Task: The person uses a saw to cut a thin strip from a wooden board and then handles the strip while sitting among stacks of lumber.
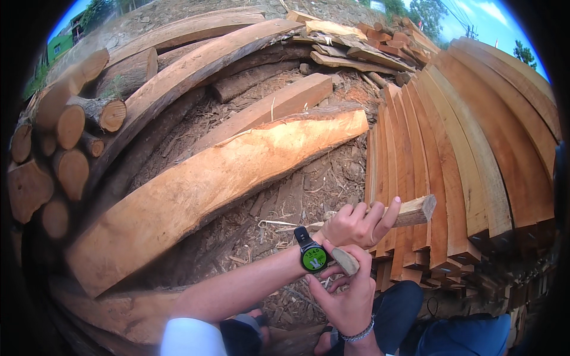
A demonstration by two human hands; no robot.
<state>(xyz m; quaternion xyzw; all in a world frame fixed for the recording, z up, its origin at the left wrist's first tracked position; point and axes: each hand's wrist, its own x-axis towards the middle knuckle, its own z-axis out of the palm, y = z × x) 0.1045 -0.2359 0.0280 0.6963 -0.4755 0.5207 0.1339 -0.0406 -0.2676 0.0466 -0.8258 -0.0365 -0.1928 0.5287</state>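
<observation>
My left hand point(359, 225), with a watch point(313, 258) on its wrist, comes in from the lower left. It is closed round a thick wooden stick point(415, 210); one finger stretches along it. The stick's blunt end sticks out to the right, and the hand hides its middle. Just below, my right hand point(350, 296), with a bracelet at the wrist, pinches a short wooden piece with a rounded end point(345, 261), perhaps a handle. It lies close by the left wrist; the rest of it is hidden.
A long sawn slab point(219, 178) lies slantwise beyond my arms, with a squared beam point(279, 107) behind it. Cut logs point(71, 126) are piled at the left. Leaning planks point(439, 154) line the right side. Wood chips point(243, 249) litter the ground by my feet.
</observation>
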